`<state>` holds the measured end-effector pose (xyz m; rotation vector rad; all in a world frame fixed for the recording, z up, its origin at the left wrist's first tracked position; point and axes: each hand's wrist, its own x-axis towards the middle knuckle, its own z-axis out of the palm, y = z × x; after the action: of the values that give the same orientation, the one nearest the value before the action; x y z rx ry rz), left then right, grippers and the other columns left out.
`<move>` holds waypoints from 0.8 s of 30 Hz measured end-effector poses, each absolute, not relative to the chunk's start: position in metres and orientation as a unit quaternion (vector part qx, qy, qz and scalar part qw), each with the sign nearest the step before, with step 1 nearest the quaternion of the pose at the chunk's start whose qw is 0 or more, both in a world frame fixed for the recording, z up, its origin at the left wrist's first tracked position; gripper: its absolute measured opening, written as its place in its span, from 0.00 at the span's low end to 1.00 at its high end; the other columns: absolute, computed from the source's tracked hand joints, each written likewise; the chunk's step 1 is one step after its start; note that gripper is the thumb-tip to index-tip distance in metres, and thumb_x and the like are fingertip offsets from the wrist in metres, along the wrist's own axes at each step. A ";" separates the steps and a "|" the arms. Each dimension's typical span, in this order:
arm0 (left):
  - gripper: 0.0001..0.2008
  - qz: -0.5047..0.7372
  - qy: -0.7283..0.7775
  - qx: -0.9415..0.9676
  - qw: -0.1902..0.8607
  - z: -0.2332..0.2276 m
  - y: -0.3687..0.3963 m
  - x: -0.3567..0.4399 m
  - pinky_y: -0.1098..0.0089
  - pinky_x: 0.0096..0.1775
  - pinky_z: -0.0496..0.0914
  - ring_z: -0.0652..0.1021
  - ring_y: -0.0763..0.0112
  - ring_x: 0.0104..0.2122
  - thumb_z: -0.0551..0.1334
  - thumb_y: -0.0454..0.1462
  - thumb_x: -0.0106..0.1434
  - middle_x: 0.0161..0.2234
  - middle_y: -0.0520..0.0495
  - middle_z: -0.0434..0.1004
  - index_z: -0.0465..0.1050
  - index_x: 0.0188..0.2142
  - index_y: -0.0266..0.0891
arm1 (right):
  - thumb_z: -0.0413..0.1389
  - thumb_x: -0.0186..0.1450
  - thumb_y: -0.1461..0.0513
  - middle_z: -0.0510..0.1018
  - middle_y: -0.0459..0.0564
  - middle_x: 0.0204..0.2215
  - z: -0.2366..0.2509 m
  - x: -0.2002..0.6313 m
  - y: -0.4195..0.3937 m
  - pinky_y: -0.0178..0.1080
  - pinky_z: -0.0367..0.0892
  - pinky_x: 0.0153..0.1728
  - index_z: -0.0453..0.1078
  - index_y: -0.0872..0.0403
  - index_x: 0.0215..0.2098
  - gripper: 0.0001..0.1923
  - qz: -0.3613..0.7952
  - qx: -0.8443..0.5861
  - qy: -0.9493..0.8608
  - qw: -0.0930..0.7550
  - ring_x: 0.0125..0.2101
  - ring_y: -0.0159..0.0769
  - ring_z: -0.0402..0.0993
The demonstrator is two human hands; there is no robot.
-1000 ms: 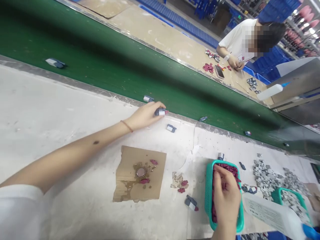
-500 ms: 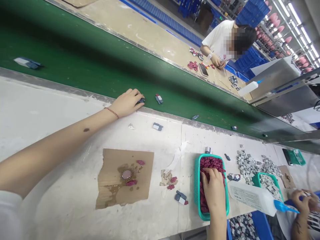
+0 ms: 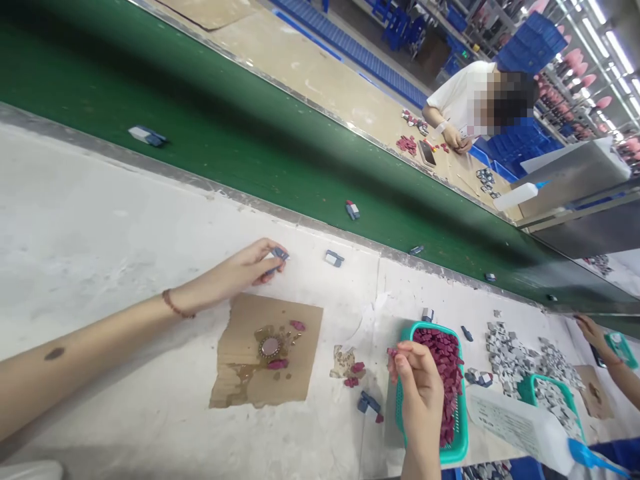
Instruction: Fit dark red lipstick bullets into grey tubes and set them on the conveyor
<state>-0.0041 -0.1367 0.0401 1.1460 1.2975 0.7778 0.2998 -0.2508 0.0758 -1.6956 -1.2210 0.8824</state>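
Note:
My left hand (image 3: pixel 257 262) is over the near white table, its fingers closed on a small blue-grey plastic piece (image 3: pixel 279 254). My right hand (image 3: pixel 423 390) is at the left side of a green basket (image 3: pixel 465 427) filled with maroon pieces (image 3: pixel 445 360). Its thumb and fingertips pinch a small maroon piece (image 3: pixel 393 352). Between the hands lies torn cardboard (image 3: pixel 307 373) bearing a round cap (image 3: pixel 270 346), wet spots and two maroon pieces. A blue-grey and white piece (image 3: pixel 333 258) lies to the right of my left hand.
A green conveyor belt (image 3: pixel 240 143) crosses beyond the table, carrying several small pieces. A white bottle with a blue nozzle (image 3: pixel 525 427) is right of the basket, near piles of grey pieces (image 3: pixel 507 350). A co-worker (image 3: pixel 463 100) sits across; another person's hand (image 3: pixel 593 333) reaches in at right.
My left hand has come back from the belt with the blue-grey piece. My right hand has lifted out of the maroon pieces, pinching one. Another person's arm has come in at right.

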 end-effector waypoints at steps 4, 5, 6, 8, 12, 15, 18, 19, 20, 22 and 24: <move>0.16 0.333 0.522 0.477 0.624 0.044 -0.170 -0.014 0.70 0.28 0.67 0.72 0.69 0.27 0.62 0.51 0.58 0.33 0.47 0.75 0.69 0.35 0.41 | 0.60 0.61 0.49 0.73 0.44 0.18 0.065 0.262 -0.234 0.31 0.62 0.16 0.73 0.54 0.30 0.17 0.484 -0.626 -0.438 0.426 0.16 0.29 0.65; 0.17 0.340 0.519 0.469 0.629 0.044 -0.177 -0.016 0.69 0.30 0.68 0.74 0.66 0.29 0.63 0.51 0.58 0.34 0.46 0.76 0.71 0.36 0.41 | 0.61 0.60 0.48 0.74 0.44 0.19 0.062 0.254 -0.230 0.31 0.62 0.16 0.73 0.54 0.31 0.17 0.520 -0.616 -0.425 0.412 0.16 0.29 0.65; 0.17 0.351 0.518 0.456 0.633 0.043 -0.183 -0.018 0.68 0.32 0.70 0.75 0.64 0.32 0.63 0.52 0.58 0.36 0.45 0.77 0.72 0.37 0.42 | 0.62 0.59 0.49 0.75 0.45 0.20 0.059 0.245 -0.227 0.32 0.63 0.16 0.74 0.54 0.32 0.17 0.555 -0.603 -0.416 0.395 0.16 0.29 0.66; 0.19 0.372 0.516 0.424 0.645 0.040 -0.194 -0.021 0.66 0.37 0.72 0.77 0.59 0.38 0.65 0.52 0.57 0.39 0.43 0.79 0.73 0.41 0.42 | 0.64 0.56 0.49 0.75 0.45 0.21 0.052 0.231 -0.221 0.32 0.65 0.18 0.74 0.54 0.34 0.18 0.606 -0.576 -0.410 0.364 0.16 0.29 0.67; 0.21 0.403 0.521 0.373 0.654 0.031 -0.207 -0.024 0.62 0.43 0.72 0.78 0.54 0.44 0.68 0.52 0.55 0.40 0.41 0.81 0.74 0.40 0.41 | 0.63 0.56 0.49 0.72 0.43 0.17 0.040 0.207 -0.214 0.32 0.62 0.17 0.73 0.54 0.30 0.16 0.618 -0.567 -0.438 0.324 0.16 0.30 0.65; 0.21 0.401 0.525 0.357 0.661 0.026 -0.212 -0.023 0.65 0.36 0.73 0.79 0.53 0.42 0.68 0.52 0.54 0.40 0.40 0.82 0.74 0.39 0.40 | 0.62 0.57 0.52 0.72 0.44 0.17 0.035 0.194 -0.214 0.32 0.61 0.19 0.71 0.53 0.26 0.13 0.578 -0.571 -0.502 0.296 0.18 0.31 0.65; 0.20 0.398 0.508 0.343 0.682 0.023 -0.215 -0.021 0.66 0.35 0.74 0.80 0.55 0.41 0.67 0.51 0.56 0.40 0.40 0.82 0.73 0.40 0.40 | 0.59 0.58 0.55 0.72 0.44 0.18 0.032 0.184 -0.215 0.33 0.61 0.21 0.69 0.53 0.26 0.10 0.541 -0.566 -0.557 0.277 0.19 0.32 0.66; 0.20 0.402 0.500 0.343 0.687 0.022 -0.216 -0.020 0.65 0.37 0.74 0.80 0.55 0.42 0.67 0.51 0.56 0.39 0.41 0.82 0.72 0.41 0.40 | 0.58 0.59 0.55 0.71 0.43 0.17 0.031 0.182 -0.216 0.33 0.61 0.21 0.69 0.52 0.26 0.10 0.535 -0.564 -0.570 0.266 0.19 0.32 0.65; 0.19 0.406 0.492 0.344 0.689 0.021 -0.217 -0.019 0.64 0.39 0.75 0.80 0.55 0.42 0.67 0.50 0.56 0.39 0.41 0.82 0.72 0.41 0.41 | 0.57 0.60 0.55 0.70 0.42 0.17 0.031 0.180 -0.216 0.32 0.60 0.20 0.68 0.52 0.27 0.10 0.530 -0.562 -0.582 0.254 0.18 0.31 0.65; 0.17 0.413 0.483 0.348 0.689 0.020 -0.219 -0.018 0.61 0.45 0.74 0.80 0.56 0.43 0.68 0.47 0.57 0.40 0.43 0.82 0.72 0.41 0.41 | 0.55 0.62 0.54 0.68 0.40 0.15 0.030 0.178 -0.218 0.32 0.59 0.19 0.68 0.52 0.27 0.11 0.516 -0.559 -0.606 0.231 0.17 0.31 0.64; 0.15 0.414 0.476 0.350 0.693 0.020 -0.221 -0.017 0.60 0.49 0.72 0.80 0.57 0.43 0.67 0.46 0.58 0.40 0.43 0.82 0.73 0.41 0.42 | 0.54 0.64 0.54 0.67 0.39 0.14 0.029 0.177 -0.219 0.32 0.58 0.19 0.66 0.51 0.26 0.12 0.495 -0.557 -0.632 0.213 0.16 0.30 0.62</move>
<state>-0.0170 -0.2205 0.0196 0.7816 1.0638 0.9243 0.1765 -0.2186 0.0291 -1.5454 -1.7540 1.3754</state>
